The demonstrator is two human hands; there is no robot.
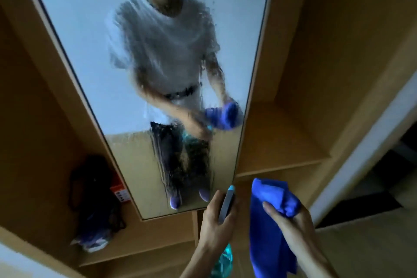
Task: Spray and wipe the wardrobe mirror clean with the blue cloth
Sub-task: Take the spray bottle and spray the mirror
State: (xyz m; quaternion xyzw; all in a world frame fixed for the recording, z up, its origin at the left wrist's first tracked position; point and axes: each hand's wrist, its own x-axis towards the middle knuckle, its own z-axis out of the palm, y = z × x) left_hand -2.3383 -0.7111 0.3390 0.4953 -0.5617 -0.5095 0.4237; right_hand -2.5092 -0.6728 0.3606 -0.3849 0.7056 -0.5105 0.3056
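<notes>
- Wardrobe mirror [85, 36]: a tall, narrow pane running from 12 o'clock to the centre. It is wet all over, with droplets and runs streaming down its lower half.
- Spray bottle [226, 205]: grey head, teal tip and teal body, gripped by the left hand [214, 221] at 6 o'clock. The tip is just beside the mirror's lower right corner.
- Blue cloth [266, 232]: bunched at its top in the right hand [291, 221] at 5 o'clock, the rest hanging loose, apart from the glass.
</notes>
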